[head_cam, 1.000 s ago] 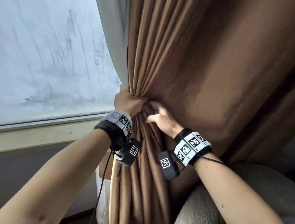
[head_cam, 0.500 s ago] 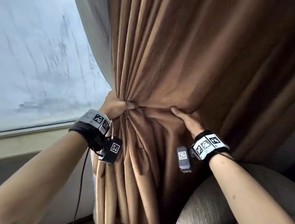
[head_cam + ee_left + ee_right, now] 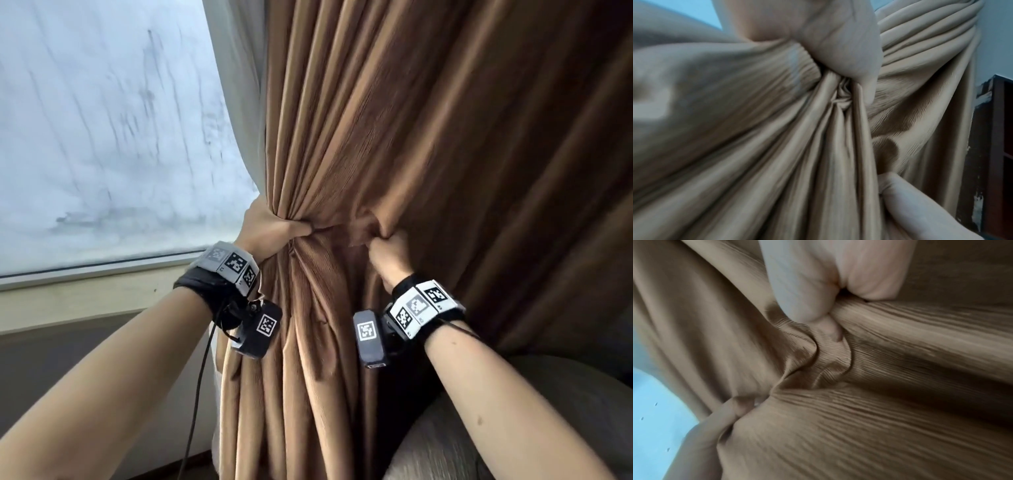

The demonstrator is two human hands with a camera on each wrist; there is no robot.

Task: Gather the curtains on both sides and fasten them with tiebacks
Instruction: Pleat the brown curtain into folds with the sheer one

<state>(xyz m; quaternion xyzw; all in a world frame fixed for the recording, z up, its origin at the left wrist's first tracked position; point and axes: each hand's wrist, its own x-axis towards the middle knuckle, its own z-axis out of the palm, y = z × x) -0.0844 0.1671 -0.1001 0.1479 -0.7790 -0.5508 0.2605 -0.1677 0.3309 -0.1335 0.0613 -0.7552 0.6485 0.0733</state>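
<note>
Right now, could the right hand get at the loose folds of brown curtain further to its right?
Probably yes. The right hand already grips the brown curtain beside the left hand, and nothing stands between it and those folds; it would have to release its pinch first.

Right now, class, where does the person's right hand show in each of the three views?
Head: right hand right of centre, gripping a fold of the brown curtain.
Left wrist: right hand at lower right.
Right wrist: right hand at top centre, pinching cloth.
Shared landmark: the bunched curtain fold between both hands.
</note>
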